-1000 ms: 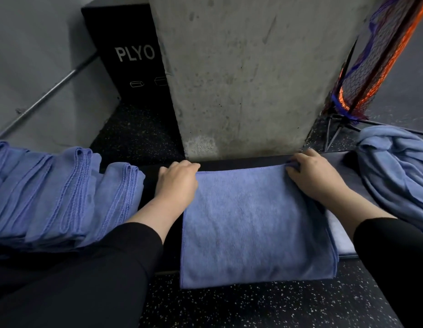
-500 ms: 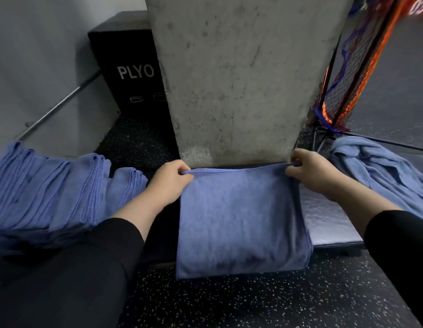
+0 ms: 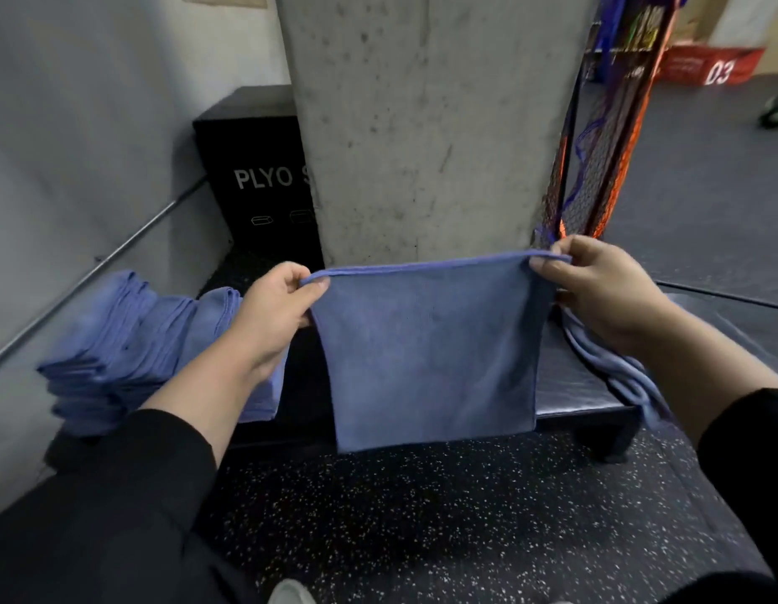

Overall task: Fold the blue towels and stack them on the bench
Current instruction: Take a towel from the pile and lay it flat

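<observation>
A folded blue towel (image 3: 430,355) hangs in the air in front of the black bench (image 3: 570,390), its top edge stretched level. My left hand (image 3: 276,309) pinches its top left corner and my right hand (image 3: 596,285) pinches its top right corner. Its bottom edge dangles below the bench's front edge. A stack of folded blue towels (image 3: 130,342) lies on the bench at the left. Loose blue towels (image 3: 613,368) drape over the bench at the right, partly hidden behind my right forearm.
A concrete pillar (image 3: 422,124) stands right behind the bench. A black PLYO box (image 3: 252,167) sits back left beside a grey wall with a metal rail (image 3: 117,255). An orange and blue net (image 3: 596,146) leans at the right. Speckled black floor (image 3: 422,516) lies below.
Both hands have gripped the towel's far corners and lifted it off the bench, so it now hangs upright. The camera view has risen and shifted.
</observation>
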Tool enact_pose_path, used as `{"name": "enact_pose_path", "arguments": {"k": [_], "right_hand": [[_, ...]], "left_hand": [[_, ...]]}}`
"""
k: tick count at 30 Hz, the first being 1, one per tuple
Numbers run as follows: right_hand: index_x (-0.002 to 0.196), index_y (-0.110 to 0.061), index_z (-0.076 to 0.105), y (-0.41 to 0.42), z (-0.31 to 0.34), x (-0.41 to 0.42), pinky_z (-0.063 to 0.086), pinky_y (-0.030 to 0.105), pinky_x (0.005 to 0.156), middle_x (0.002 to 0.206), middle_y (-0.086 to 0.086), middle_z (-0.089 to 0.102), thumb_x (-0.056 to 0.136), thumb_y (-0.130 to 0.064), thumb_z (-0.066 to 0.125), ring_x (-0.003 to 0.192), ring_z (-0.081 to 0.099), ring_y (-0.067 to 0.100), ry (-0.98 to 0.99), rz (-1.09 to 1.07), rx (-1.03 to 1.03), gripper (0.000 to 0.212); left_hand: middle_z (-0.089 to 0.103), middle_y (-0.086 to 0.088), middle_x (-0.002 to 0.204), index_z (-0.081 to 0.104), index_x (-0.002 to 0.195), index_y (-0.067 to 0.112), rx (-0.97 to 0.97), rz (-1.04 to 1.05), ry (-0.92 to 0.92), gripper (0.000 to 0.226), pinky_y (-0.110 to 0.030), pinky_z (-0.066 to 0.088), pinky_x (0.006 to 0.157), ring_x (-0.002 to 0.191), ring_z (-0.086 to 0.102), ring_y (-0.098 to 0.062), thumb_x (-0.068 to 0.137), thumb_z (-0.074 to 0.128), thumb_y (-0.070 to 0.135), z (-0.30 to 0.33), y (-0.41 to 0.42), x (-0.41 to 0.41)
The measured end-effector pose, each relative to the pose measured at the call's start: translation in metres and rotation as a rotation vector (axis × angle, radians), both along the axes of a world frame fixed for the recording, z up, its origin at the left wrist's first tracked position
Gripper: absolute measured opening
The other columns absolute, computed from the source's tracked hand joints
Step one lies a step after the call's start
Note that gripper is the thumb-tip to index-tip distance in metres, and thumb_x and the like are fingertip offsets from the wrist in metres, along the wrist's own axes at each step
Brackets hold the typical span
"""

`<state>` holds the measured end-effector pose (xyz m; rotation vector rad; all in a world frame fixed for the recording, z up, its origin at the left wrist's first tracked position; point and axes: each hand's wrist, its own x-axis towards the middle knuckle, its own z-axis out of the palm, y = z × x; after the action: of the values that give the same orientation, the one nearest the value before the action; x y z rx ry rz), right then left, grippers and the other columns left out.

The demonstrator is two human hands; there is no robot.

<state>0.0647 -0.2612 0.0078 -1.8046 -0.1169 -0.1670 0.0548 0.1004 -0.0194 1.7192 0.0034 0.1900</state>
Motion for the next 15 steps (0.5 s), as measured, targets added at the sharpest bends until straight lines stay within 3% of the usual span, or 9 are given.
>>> {"name": "enact_pose_path", "arguments": {"k": [2, 4, 7, 9, 15], "right_hand": [[0.075, -0.021, 0.052, 0.003, 0.021, -0.013, 0.044, 0.027, 0.061, 0.069, -0.003, 0.053, 0.093, -0.015, 0.07, 0.066, 0.05, 0.011, -0.027, 0.007, 0.007, 0.026], [0.073, -0.023, 0.052, 0.001, 0.039, -0.023, 0.048, 0.036, 0.07, 0.07, -0.001, 0.054, 0.091, -0.016, 0.073, 0.073, 0.05, 0.016, -0.076, -0.033, -0.043, 0.028], [0.069, -0.026, 0.054, 0.001, 0.059, -0.035, 0.053, 0.049, 0.081, 0.072, 0.0, 0.056, 0.089, -0.017, 0.075, 0.078, 0.054, 0.02, -0.033, 0.003, 0.002, 0.03], [0.071, -0.025, 0.053, 0.004, 0.066, -0.042, 0.053, 0.046, 0.078, 0.072, 0.0, 0.056, 0.09, -0.016, 0.073, 0.075, 0.056, 0.02, -0.015, 0.028, 0.017, 0.03], [0.08, -0.02, 0.054, 0.004, 0.071, -0.055, 0.056, 0.028, 0.062, 0.07, -0.003, 0.059, 0.097, -0.009, 0.061, 0.066, 0.059, 0.013, 0.084, 0.143, 0.136, 0.021]], "left_hand": [[0.053, -0.012, 0.081, 0.049, 0.08, 0.016, -0.009, -0.016, -0.02, 0.025, -0.042, 0.045, 0.073, 0.079, 0.051, -0.022, 0.101, 0.06, 0.009, 0.018, 0.002, -0.015], [0.057, -0.016, 0.088, 0.048, 0.081, 0.015, -0.024, -0.016, -0.019, 0.023, -0.047, 0.048, 0.078, 0.086, 0.054, -0.026, 0.1, 0.06, 0.007, 0.032, 0.006, -0.028], [0.064, -0.017, 0.094, 0.05, 0.085, 0.015, -0.062, 0.006, -0.026, 0.019, -0.042, 0.055, 0.077, 0.088, 0.063, -0.029, 0.101, 0.06, 0.011, 0.048, 0.014, -0.043], [0.067, -0.017, 0.095, 0.051, 0.087, 0.016, -0.054, 0.009, -0.02, 0.017, -0.038, 0.057, 0.077, 0.086, 0.066, -0.028, 0.101, 0.059, 0.014, 0.056, 0.016, -0.05], [0.072, -0.009, 0.091, 0.053, 0.093, 0.018, -0.056, -0.026, 0.052, 0.011, -0.045, 0.058, 0.082, 0.079, 0.07, -0.022, 0.104, 0.056, 0.018, 0.057, 0.02, -0.059]]}}
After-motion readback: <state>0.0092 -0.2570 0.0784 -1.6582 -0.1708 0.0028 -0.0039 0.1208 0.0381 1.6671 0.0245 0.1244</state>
